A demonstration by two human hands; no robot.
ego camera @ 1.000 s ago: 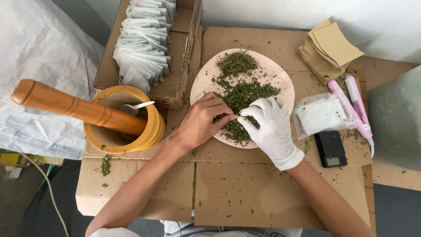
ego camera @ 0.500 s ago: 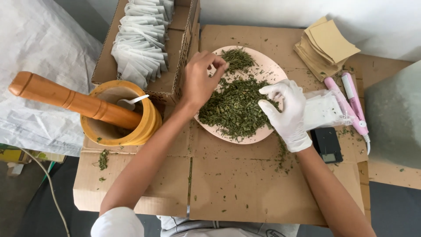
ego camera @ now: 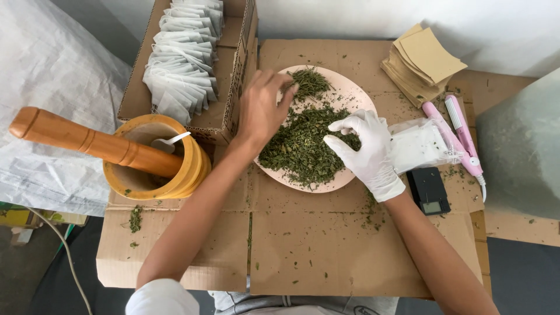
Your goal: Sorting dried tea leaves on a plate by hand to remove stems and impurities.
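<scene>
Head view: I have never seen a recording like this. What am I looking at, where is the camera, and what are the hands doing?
There is no machine here. A person wears a camera on the head, so it looks down at their own two arms over a cardboard-covered surface.

The bare left hand reaches over the far side of a pale round plate heaped with dried green herb. The right hand, in a white glove, rests its fingers on the herb. Whether either hand is pinching any cannot be told.

To the left stands a wooden mortar with a pestle and a small white spoon, and behind it a box of white sachets. To the right lie brown paper squares, a clear bag, a pink tool and a small black scale.
</scene>
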